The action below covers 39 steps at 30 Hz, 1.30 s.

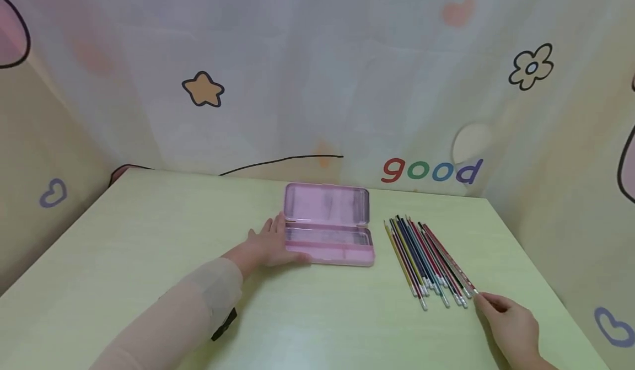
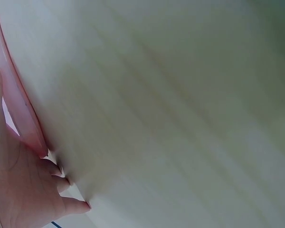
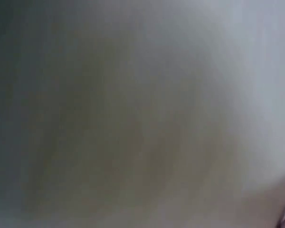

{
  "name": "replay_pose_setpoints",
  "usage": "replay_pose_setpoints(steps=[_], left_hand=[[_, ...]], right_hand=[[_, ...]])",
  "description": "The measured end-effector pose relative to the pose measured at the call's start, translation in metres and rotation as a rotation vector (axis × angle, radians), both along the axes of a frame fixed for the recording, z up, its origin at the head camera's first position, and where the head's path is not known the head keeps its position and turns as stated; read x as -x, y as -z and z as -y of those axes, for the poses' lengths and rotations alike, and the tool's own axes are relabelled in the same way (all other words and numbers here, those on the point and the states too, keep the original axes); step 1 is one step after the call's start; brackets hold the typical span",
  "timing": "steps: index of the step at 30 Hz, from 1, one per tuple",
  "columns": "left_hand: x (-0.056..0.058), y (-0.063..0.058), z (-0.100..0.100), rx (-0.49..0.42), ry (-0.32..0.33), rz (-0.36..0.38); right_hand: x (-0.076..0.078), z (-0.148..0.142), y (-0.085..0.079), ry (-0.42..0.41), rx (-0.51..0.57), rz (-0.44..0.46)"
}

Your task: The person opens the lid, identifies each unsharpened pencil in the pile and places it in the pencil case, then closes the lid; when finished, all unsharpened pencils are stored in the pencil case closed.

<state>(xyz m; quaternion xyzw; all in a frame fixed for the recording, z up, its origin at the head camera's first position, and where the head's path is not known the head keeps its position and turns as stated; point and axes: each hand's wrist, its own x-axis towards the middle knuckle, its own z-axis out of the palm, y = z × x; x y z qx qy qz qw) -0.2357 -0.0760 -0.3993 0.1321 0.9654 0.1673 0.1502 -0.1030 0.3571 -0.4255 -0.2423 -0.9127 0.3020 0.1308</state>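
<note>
The left hand [image 1: 269,248] is resting against the left side of an open pink pencil case [image 1: 327,225], its fingers spreading out nearly straight, its thumb lying along the near edge — touching the case rather than gripping it. In the left wrist view, the thumb is reaching along the case while fingertips are meeting the tabletop [image 1: 109,271].

The pencil case is lying near the middle of the table, its lid [image 1: 324,204] leaning back on the far side and its shallow base [image 1: 337,255] facing the person.

To the right of the case, a loose fan of pencils [image 1: 414,257] is spreading over the table, eraser ends pointing toward the person. The right hand [image 1: 511,323] is pinching the eraser end of the outermost red-patterned pencil [image 1: 452,261] between thumb and forefinger; that pencil is lying along the right edge of the fan. The right wrist view is showing mostly blur.

A pale sleeve [image 1: 168,315] is covering the left forearm, a black strap [image 1: 224,324] showing beneath it. Behind the table, a printed backdrop [image 1: 347,83] is hanging, bearing a star [image 1: 203,90], a flower [image 1: 532,68] and the coloured word "good" [image 1: 431,171].
</note>
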Motion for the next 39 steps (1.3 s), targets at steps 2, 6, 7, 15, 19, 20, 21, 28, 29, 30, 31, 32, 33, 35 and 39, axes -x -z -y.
replay_pose_setpoints(steps=[2, 6, 7, 15, 19, 20, 21, 28, 29, 30, 31, 32, 33, 35, 39], left_hand=[[-0.001, 0.0, 0.0, -0.001, 0.001, -0.001], [-0.001, 0.001, 0.0, 0.003, -0.002, 0.0], [-0.001, 0.001, 0.001, 0.003, -0.001, 0.001], [-0.003, -0.002, -0.001, 0.011, 0.008, 0.0], [-0.005, -0.001, -0.003, 0.023, 0.009, 0.003], [-0.006, -0.002, -0.003, 0.025, 0.009, 0.003], [-0.006, -0.001, -0.004, 0.023, 0.007, 0.001], [-0.008, 0.0, -0.006, 0.028, -0.007, 0.003], [-0.008, 0.001, -0.006, 0.027, -0.009, 0.003], [-0.009, 0.001, -0.007, 0.027, -0.01, 0.002], [-0.009, 0.002, -0.007, 0.028, -0.011, 0.0], [-0.009, 0.002, -0.007, 0.029, -0.012, -0.001], [-0.009, 0.002, -0.007, 0.031, -0.014, -0.003], [-0.008, 0.003, -0.007, 0.035, -0.014, -0.009], [-0.008, 0.003, -0.006, 0.036, -0.009, -0.01]], right_hand=[[0.002, -0.007, -0.004, 0.031, 0.077, 0.009], [0.004, -0.018, -0.012, 0.061, 0.258, -0.005], [0.004, -0.02, -0.013, 0.065, 0.298, -0.018], [0.008, -0.026, -0.028, 0.01, 0.411, -0.118], [0.015, -0.026, -0.031, -0.082, 0.472, -0.157], [0.017, -0.026, -0.032, -0.115, 0.502, -0.164], [0.019, -0.025, -0.032, -0.15, 0.531, -0.168], [0.035, -0.013, -0.038, -0.346, 0.653, -0.159], [0.037, -0.011, -0.039, -0.366, 0.642, -0.156], [0.04, -0.008, -0.039, -0.384, 0.631, -0.151], [0.042, -0.004, -0.04, -0.403, 0.618, -0.143], [0.045, -0.001, -0.041, -0.418, 0.601, -0.133], [0.048, 0.003, -0.041, -0.433, 0.582, -0.122], [0.053, 0.012, -0.043, -0.446, 0.536, -0.089], [0.063, 0.028, -0.047, -0.454, 0.417, -0.011]])
